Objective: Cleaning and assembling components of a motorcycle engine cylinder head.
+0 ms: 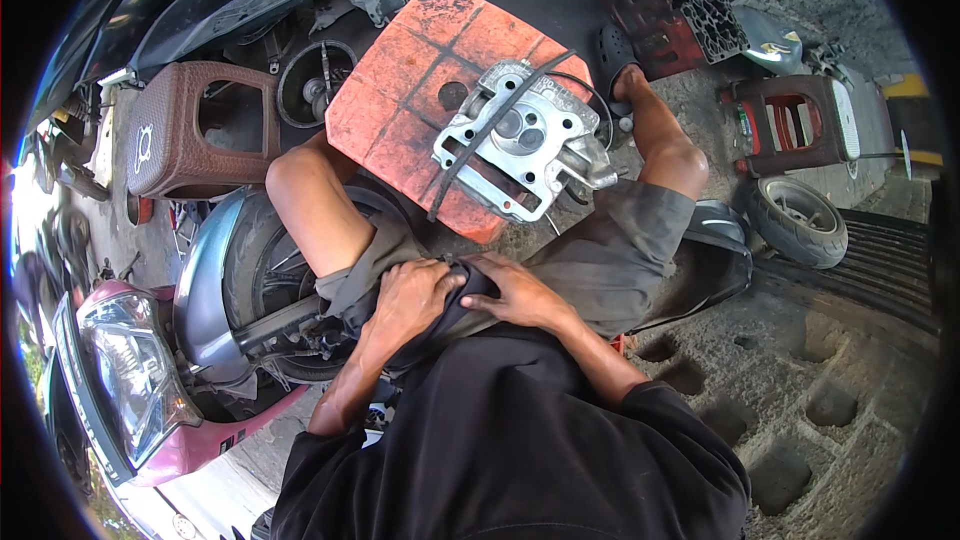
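Note:
Both hands are at my lap, on the dark grey shorts (610, 270). My left hand (415, 292) has its fingers curled into a bunched fold of dark fabric (462, 312). Facing it, my right hand (520, 292) lies on the same fabric, fingers stretched out and thumb apart. Beyond my hands, between my knees, a metal engine cylinder head (520, 135) rests on a worn orange-red stool top (400, 70). A black strap (480, 145) crosses over the cylinder head. Neither hand touches the metal part.
A pink motorcycle front with headlight (130, 370) stands at left, near a tyre (290, 260). Brown plastic stools stand at left (170, 130) and right (800, 120). A red crate (650, 20) is at the back, a small wheel (797, 220) at right by a floor grate (880, 260).

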Demonstrator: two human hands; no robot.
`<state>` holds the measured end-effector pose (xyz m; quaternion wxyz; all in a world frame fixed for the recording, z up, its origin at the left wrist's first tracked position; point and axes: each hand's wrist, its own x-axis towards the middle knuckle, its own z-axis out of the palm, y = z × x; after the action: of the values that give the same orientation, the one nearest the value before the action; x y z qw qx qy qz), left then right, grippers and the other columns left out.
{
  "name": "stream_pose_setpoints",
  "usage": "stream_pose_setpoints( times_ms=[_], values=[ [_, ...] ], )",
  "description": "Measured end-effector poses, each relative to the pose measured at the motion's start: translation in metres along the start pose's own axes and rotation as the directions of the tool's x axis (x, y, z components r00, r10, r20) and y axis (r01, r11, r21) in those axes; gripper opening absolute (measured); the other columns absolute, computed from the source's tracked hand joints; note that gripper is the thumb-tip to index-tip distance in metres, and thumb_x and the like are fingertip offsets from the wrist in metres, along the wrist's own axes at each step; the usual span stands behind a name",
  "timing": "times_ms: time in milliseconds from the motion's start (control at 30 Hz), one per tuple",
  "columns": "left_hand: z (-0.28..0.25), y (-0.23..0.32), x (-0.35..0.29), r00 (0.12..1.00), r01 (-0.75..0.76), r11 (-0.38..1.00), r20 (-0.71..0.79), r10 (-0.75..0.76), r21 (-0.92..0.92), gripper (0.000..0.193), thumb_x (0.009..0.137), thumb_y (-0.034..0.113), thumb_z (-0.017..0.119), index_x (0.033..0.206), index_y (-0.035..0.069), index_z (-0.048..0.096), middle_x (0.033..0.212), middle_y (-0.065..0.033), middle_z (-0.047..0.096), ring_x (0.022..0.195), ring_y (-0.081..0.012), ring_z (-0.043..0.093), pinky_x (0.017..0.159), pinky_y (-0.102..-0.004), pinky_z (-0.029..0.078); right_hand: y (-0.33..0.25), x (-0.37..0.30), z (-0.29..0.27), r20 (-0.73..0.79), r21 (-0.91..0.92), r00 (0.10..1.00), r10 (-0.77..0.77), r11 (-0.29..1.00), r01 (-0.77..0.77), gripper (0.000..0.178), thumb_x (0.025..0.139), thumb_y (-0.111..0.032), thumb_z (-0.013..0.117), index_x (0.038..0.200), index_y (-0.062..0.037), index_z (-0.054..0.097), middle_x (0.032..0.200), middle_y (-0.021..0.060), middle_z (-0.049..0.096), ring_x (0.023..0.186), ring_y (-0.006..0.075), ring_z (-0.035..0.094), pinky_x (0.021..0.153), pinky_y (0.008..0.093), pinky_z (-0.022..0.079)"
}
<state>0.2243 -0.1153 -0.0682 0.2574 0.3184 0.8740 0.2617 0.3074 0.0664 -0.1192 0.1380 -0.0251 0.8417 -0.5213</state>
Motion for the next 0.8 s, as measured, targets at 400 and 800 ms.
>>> stream_pose_setpoints(
  times_ms=[400,800],
  values=[
    [-0.035,-0.035,-0.012,0.926,0.134,0.76,-0.193,-0.325,-0.636,0.011,0.078,-0.006,0.075,0.088,-0.004,0.072,0.077,-0.0077,0.072,0.07,-0.0093,0.063,0.065,-0.0229,0.05,-0.024,-0.018,-0.042,-0.19,0.196,0.982,-0.006,0.98,0.044,0.012,0.084,-0.008,0.07,0.091,0.0017,0.069,0.082,0.0182,0.068,0.074,0.0311,0.067,0.065,0.0371,0.052],
    [-0.038,-0.047,-0.016,0.927,-0.004,0.828,-0.312,-0.207,-0.561,0.008,0.082,-0.004,0.072,0.09,-0.005,0.071,0.077,-0.008,0.071,0.071,-0.0097,0.064,0.067,-0.0237,0.051,-0.032,-0.052,-0.087,-0.236,0.099,0.903,0.359,0.933,-0.346,0.024,0.093,-0.014,0.065,0.11,0.0017,0.069,0.092,0.0143,0.073,0.078,0.0141,0.065,0.071,0.0293,0.052]
  ],
)
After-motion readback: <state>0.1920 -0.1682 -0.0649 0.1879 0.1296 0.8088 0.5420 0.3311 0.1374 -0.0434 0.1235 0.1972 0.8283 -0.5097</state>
